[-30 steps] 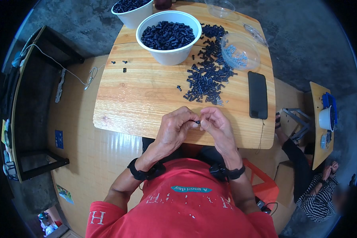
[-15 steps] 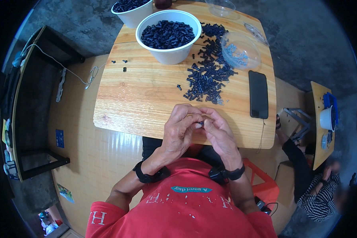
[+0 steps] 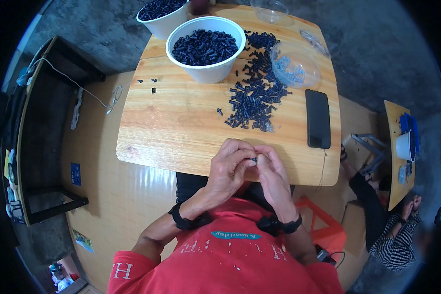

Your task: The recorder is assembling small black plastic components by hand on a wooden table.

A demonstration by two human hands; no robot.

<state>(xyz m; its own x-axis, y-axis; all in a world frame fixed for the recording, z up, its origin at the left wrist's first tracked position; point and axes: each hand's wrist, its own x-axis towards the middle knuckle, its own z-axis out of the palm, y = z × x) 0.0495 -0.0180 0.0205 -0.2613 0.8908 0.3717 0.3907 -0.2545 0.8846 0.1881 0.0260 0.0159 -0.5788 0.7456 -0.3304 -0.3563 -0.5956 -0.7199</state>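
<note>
Near the frame's centre, your left hand (image 3: 229, 169) and right hand (image 3: 273, 175) pinched one small black part (image 3: 254, 159) together, above the desk (image 3: 181, 122) edge.

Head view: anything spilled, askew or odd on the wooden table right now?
Mostly tidy. A few small black pieces lie stray near the table's left edge, apart from the main pile. Both hands pinch one piece at the near edge. The phone lies flat.
</note>
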